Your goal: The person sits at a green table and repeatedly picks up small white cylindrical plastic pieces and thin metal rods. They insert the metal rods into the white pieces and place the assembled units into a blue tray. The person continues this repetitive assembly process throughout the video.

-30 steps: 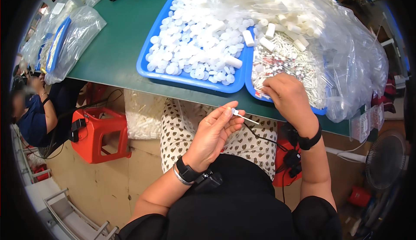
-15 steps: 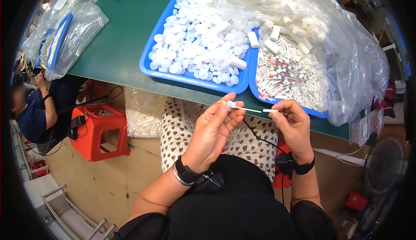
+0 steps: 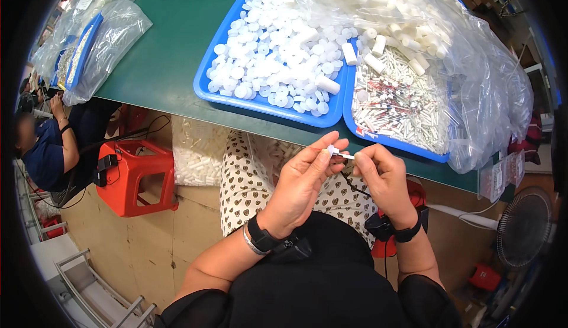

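Note:
Over my lap, at the table's front edge, my left hand [image 3: 297,181] pinches a small white plastic piece [image 3: 332,150] between thumb and fingertips. My right hand [image 3: 382,177] grips a thin white tube [image 3: 348,156], its tip pointing left. The tube meets the piece, sitting over the slim stem that sticks out of it; how far it covers the stem I cannot tell. Just beyond the hands stands a blue tray [image 3: 267,111] heaped with translucent white discs [image 3: 266,56]. Beside it a second blue tray [image 3: 395,145] holds many thin white tubes [image 3: 417,112] and some red-and-dark slender parts [image 3: 390,88].
A clear bag of thick white foam-like cylinders [image 3: 384,2] overhangs the right tray on the green table [image 3: 160,50]. At left are a red stool [image 3: 133,195] and another seated person [image 3: 53,144]. A fan [image 3: 523,226] stands at right. Under the table lies a filled bag [image 3: 198,159].
My right hand has moved left toward my left hand. The tube, before apart from the stem's tip, now covers it close to the white piece. My left hand has shifted slightly right.

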The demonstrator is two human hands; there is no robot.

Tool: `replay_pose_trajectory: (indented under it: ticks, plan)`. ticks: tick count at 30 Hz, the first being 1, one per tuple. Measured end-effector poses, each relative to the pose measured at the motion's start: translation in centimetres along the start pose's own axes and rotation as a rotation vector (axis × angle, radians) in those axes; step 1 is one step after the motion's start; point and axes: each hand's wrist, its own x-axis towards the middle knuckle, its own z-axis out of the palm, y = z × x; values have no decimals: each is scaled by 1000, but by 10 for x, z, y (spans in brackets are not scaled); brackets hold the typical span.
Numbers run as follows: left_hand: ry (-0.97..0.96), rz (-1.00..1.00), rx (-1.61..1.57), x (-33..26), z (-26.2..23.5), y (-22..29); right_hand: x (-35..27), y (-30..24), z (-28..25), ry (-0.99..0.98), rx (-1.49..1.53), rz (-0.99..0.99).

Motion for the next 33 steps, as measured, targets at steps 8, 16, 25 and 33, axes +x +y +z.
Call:
replay_pose_trajectory:
  ticks: [8,16,25,33]
  plan:
    - [-58,84,142,-4,-2,4,17,-14,-1,-299,365,519]
    - [99,140,62,-1,-13,17,56,-32,12,155,-629,-506]
    - [27,40,-42,-7,-18,21,108,-8,25,117,-855,-564]
    - [4,252,183,-5,-10,35,46,-33,15,-111,-346,-405]
